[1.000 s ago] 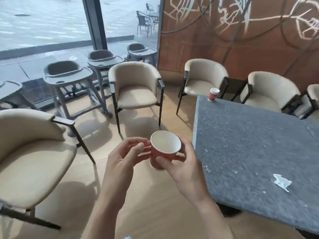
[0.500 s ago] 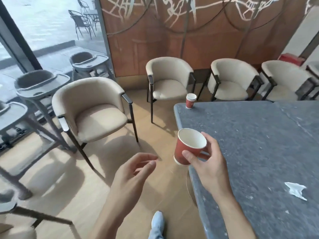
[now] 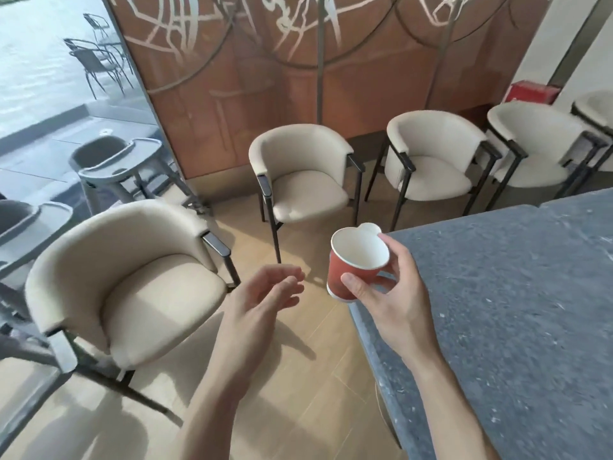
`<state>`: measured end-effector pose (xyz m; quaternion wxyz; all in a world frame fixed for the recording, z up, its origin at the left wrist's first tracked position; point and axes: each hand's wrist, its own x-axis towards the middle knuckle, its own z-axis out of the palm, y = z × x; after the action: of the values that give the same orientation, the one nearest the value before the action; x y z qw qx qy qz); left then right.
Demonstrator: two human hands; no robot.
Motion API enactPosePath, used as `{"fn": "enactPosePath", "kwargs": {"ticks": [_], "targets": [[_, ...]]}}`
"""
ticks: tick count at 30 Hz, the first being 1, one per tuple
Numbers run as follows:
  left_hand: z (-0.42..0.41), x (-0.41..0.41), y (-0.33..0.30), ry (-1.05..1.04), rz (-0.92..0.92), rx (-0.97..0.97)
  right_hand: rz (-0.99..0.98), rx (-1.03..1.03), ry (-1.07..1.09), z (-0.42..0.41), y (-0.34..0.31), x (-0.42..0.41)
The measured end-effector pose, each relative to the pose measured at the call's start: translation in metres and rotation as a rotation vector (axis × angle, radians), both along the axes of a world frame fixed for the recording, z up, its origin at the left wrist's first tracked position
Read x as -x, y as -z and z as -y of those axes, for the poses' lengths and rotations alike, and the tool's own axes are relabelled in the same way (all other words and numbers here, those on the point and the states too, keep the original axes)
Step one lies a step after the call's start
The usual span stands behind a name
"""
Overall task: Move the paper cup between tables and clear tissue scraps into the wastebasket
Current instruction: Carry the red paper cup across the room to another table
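- The right hand (image 3: 394,300) grips the red paper cup (image 3: 356,263), thumb and fingers (image 3: 356,284) curled round its wall, at the near corner of the grey counter (image 3: 517,310).
- A second cup's white rim (image 3: 371,229) peeks out behind it, at 12 o'clock.
- The left hand (image 3: 262,303) hangs at 9 o'clock of the cup, loosely curled, holding nothing.
- Cream armchairs (image 3: 132,287) crowd the wooden floor (image 3: 298,376) from 9 to 1 o'clock.
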<state>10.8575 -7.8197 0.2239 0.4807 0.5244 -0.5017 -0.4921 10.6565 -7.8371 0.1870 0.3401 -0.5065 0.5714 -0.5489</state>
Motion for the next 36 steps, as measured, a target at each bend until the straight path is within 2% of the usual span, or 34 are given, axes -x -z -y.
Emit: {"fn": "enactPosePath", "kwargs": {"ticks": [6, 10, 17, 24, 33, 36], "targets": [[0.127, 0.01, 0.037, 0.13, -0.087, -0.093, -0.072, -0.097, 0.101, 0.075, 0.042, -0.007], [0.215, 0.014, 0.058, 0.293, -0.084, -0.189, -0.116, -0.174, 0.26, 0.134, 0.063, -0.003], [0.351, 0.025, 0.069, 0.506, -0.044, -0.193, -0.141, -0.294, 0.564, 0.217, 0.076, 0.015], [0.401, 0.083, 0.101, 0.681, 0.005, -0.314, -0.145, -0.329, 0.659, 0.267, 0.105, 0.025], [0.458, 0.135, 0.143, 0.644, 0.165, -0.436, -0.157, -0.413, 0.724, 0.319, 0.168, 0.055], [0.475, 0.144, 0.152, 0.635, 0.195, -0.444, -0.224, -0.464, 0.69, 0.326, 0.19, 0.057]]}}
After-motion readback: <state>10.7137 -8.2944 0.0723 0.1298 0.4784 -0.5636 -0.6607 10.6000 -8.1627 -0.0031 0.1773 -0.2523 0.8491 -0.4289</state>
